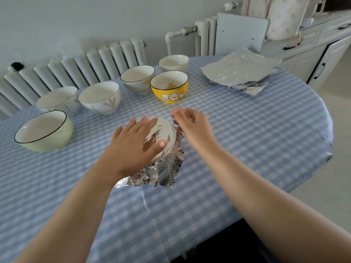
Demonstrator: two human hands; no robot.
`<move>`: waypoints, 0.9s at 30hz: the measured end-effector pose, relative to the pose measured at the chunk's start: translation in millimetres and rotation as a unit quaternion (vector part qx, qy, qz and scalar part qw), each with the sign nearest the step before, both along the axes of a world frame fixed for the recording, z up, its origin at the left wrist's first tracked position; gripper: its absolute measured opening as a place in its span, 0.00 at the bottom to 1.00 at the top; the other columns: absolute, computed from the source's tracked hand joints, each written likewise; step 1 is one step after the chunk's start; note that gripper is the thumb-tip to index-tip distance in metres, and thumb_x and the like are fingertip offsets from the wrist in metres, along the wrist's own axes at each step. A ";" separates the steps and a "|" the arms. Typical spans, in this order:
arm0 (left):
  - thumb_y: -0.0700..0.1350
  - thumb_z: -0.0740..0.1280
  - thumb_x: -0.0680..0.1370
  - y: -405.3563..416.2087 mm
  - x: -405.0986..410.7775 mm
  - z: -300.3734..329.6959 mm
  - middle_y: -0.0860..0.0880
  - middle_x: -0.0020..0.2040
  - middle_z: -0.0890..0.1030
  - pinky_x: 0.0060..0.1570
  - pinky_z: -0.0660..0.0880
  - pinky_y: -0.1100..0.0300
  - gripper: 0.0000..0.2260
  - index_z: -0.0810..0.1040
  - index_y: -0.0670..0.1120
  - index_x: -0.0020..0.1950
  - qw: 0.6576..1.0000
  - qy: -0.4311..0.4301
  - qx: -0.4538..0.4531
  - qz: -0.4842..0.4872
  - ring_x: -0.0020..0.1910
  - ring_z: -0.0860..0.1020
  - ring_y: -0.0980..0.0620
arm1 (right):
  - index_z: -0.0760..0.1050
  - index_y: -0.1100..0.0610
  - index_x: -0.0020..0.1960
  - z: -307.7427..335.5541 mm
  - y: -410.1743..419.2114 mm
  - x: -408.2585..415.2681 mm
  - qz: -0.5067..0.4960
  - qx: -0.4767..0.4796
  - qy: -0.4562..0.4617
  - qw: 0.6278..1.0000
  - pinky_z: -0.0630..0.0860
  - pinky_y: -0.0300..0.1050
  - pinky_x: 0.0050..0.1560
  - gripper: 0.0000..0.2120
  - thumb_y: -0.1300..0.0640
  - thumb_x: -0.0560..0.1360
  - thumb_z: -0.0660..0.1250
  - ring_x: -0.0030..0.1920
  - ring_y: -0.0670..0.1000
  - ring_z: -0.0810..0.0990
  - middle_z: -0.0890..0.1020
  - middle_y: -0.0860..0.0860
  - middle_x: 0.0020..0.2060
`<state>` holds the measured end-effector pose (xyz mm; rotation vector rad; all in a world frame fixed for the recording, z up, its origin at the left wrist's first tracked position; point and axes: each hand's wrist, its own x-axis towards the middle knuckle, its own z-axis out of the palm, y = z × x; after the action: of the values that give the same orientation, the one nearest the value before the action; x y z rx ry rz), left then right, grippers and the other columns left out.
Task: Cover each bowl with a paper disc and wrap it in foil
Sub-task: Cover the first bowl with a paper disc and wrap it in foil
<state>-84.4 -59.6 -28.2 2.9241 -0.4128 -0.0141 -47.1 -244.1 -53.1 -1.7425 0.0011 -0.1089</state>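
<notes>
left hand [133, 141]: spread flat, pressing foil-wrapped bowl [165, 133] | right hand [191, 126]: loosely curled, holding nothing, beside foil

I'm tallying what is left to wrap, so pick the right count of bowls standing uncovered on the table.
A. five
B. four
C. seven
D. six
D: six open bowls stand behind the foil-wrapped bowl: the green bowl, two white bowls, the grey bowl, the yellow bowl and the far white bowl.
</notes>
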 end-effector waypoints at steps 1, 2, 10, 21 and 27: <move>0.82 0.32 0.61 0.1 0.6 -0.5 0.52 0.81 0.50 0.77 0.45 0.45 0.52 0.49 0.58 0.80 1.000 0.005 0.006 -0.001 0.80 0.46 0.50 | 0.80 0.52 0.51 -0.2 3.6 -5.9 0.013 -0.001 -0.001 1.000 0.77 0.41 0.47 0.16 0.41 0.77 0.66 0.46 0.42 0.82 0.83 0.43 0.43; 0.83 0.33 0.60 -0.1 1.4 -1.2 0.52 0.81 0.49 0.77 0.45 0.45 0.53 0.49 0.59 0.80 1.000 0.007 0.008 -0.002 0.80 0.46 0.50 | 0.81 0.52 0.52 -2.6 7.0 -10.0 0.021 0.006 -0.002 1.000 0.75 0.38 0.43 0.13 0.43 0.77 0.67 0.44 0.40 0.81 0.83 0.42 0.42; 0.84 0.40 0.59 -1.3 1.9 -3.5 0.52 0.81 0.50 0.76 0.46 0.45 0.54 0.49 0.58 0.80 1.000 -0.004 0.006 0.000 0.80 0.46 0.49 | 0.81 0.53 0.42 -23.5 17.3 -19.7 -0.064 0.098 0.060 0.991 0.73 0.43 0.36 0.10 0.46 0.74 0.72 0.32 0.43 0.79 0.82 0.45 0.31; 0.85 0.36 0.56 -1.4 0.3 -3.7 0.53 0.81 0.50 0.76 0.46 0.46 0.56 0.50 0.59 0.80 1.000 -0.008 0.002 0.006 0.80 0.46 0.50 | 0.76 0.55 0.34 -28.1 19.9 -20.1 -0.071 0.185 0.096 0.975 0.69 0.44 0.35 0.14 0.52 0.77 0.70 0.28 0.45 0.71 0.75 0.45 0.24; 0.84 0.37 0.58 -1.4 1.2 -5.1 0.54 0.81 0.50 0.76 0.47 0.46 0.55 0.50 0.59 0.80 1.000 -0.013 0.005 0.004 0.80 0.47 0.50 | 0.76 0.55 0.36 -32.5 20.1 -18.1 -0.072 0.150 0.097 0.981 0.70 0.45 0.35 0.12 0.52 0.77 0.70 0.30 0.45 0.72 0.76 0.45 0.26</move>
<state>-83.2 -61.0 -33.3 2.9387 -0.4065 0.0223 -65.2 -224.0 -85.6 -1.4440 0.2744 -0.0425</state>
